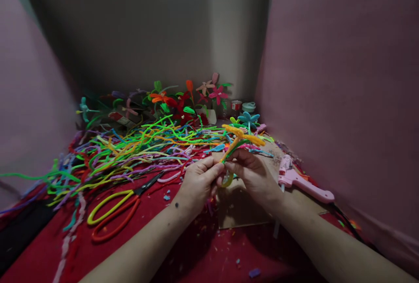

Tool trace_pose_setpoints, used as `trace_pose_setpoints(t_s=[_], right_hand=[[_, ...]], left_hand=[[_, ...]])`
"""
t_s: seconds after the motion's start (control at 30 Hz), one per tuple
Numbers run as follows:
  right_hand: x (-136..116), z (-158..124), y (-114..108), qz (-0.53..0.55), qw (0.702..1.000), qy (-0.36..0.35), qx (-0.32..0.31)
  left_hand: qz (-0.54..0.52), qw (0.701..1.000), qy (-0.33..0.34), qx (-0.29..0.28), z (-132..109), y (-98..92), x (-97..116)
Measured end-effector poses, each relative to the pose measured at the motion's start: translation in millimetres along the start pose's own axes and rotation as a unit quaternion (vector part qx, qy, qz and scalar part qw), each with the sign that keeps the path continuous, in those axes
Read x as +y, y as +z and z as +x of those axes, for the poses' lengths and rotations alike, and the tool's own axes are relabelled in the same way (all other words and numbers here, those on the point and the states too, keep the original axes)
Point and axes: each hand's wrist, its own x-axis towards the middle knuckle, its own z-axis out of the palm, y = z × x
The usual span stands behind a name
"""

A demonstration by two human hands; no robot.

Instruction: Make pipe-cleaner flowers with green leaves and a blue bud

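An orange pipe cleaner flower (240,134) with a green stem part rises from between my two hands, above the middle of the table. My left hand (203,176) is closed, its thumb and fingers pinching the base of the flower. Fingers of my right hand (250,169) are closed around the green part just beside it. A yellowish, ring-shaped strip (227,180), perhaps a roll of tape, hangs below the fingertips; which hand bears it I cannot tell. Beneath my hands lies a piece of cardboard (242,209).
Scissors (114,213) with yellow and red handles lie left of my hands. A heap of colourful pipe cleaners (140,148) spreads behind them. To the right rests a pink glue gun (303,182). Finished flowers (183,97) stand along the back, near jars (248,107). Scraps dot the red cloth (203,248).
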Motion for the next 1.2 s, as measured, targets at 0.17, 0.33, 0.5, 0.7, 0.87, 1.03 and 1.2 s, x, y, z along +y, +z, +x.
trace_pose_setpoints(t_s=[0.17, 0.33, 0.5, 0.7, 0.87, 1.03, 1.2], right_hand=[[4.7, 0.6, -0.1, 0.080, 0.996, 0.033, -0.009], [-0.2, 0.7, 2.3, 0.069, 0.996, 0.047, 0.009], [-5.1, -1.0, 2.3, 0.004, 0.998, 0.045, 0.042], [-4.1, -2.0, 5.8, -0.018, 0.999, 0.044, 0.027], [-0.5, -3.2, 8.1, 0.009, 0.999, 0.035, 0.026], [-3.6, -3.4, 3.6, 0.031, 0.999, 0.026, -0.004], [-13.2, -2.3, 2.0, 0.023, 0.999, 0.042, 0.002]], left_hand=[[0.013, 1.000, 0.000, 0.005, -0.4, -0.1, -0.1], [0.012, 1.000, 0.000, 0.007, -0.5, -0.8, 0.0], [0.011, 1.000, -0.012, 0.011, 1.4, -0.3, -1.8], [0.022, 1.000, -0.011, 0.011, 0.6, 1.1, 0.6], [0.005, 1.000, -0.009, 0.006, -0.3, 1.0, 1.6], [-0.061, 0.997, -0.035, -0.022, -1.4, 2.3, 1.6], [-0.157, 0.978, -0.093, -0.096, -3.2, -0.4, 4.0]])
